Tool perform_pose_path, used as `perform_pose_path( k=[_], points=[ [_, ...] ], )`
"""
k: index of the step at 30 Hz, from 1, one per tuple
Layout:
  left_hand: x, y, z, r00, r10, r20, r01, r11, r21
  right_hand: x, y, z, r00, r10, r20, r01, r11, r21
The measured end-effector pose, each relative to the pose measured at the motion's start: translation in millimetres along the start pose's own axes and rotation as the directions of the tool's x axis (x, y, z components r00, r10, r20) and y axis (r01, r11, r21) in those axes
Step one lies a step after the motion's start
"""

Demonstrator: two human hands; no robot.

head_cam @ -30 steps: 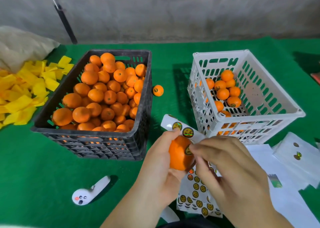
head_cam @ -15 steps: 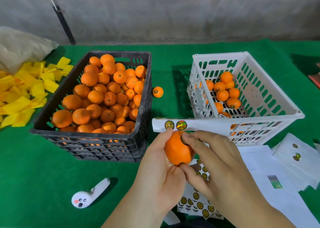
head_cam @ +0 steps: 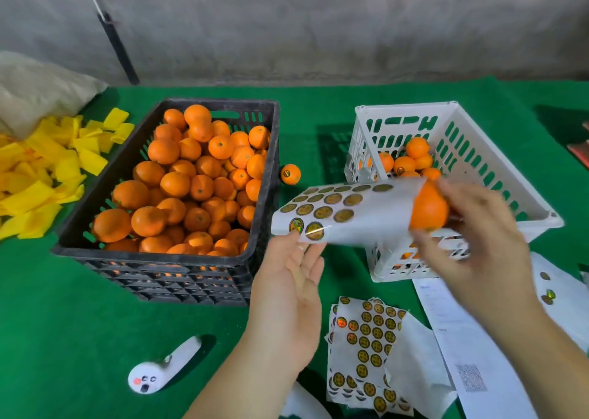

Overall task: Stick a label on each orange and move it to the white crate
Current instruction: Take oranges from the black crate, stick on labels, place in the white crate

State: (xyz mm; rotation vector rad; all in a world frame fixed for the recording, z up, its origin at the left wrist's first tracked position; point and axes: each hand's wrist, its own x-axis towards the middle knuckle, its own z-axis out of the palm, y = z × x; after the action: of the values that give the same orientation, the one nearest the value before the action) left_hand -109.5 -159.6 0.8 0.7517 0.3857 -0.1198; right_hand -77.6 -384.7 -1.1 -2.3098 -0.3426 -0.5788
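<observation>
Your right hand [head_cam: 471, 227] gripped the orange [head_cam: 428, 210] and label sheet [head_cam: 350, 214] together at the white crate [head_cam: 541, 214] — the sheet could've dropped in too; your left hand [head_cam: 287, 294] lay spread.

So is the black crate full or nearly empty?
Full. The black crate holds oranges heaped up to its rim, hiding its floor.

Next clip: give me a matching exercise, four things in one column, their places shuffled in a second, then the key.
1. black crate
2. stray orange
3. held orange
4. yellow strips

a. in the right hand, above the white crate
b. piled at the table's left edge
c. on the cloth between the crates
d. left of centre, full of oranges

Pairs: 1-d, 2-c, 3-a, 4-b
</observation>
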Motion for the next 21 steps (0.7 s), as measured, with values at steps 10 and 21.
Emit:
perform_pose_path(
  k=[10,21],
  points=[
    [51.8,26.5,-38.1,0.91,0.318,0.267,-0.408,0.562,0.719,-14.2,-24.1,11.2,0.71,0.091,0.698,-0.704,0.068,0.707],
    [141.8,124.5,-91.1,0.898,-0.029,0.44,-0.433,-0.244,0.868,-20.4,-23.0,36.3,0.71,0.492,0.503,-0.685,0.32,0.654]
  ],
)
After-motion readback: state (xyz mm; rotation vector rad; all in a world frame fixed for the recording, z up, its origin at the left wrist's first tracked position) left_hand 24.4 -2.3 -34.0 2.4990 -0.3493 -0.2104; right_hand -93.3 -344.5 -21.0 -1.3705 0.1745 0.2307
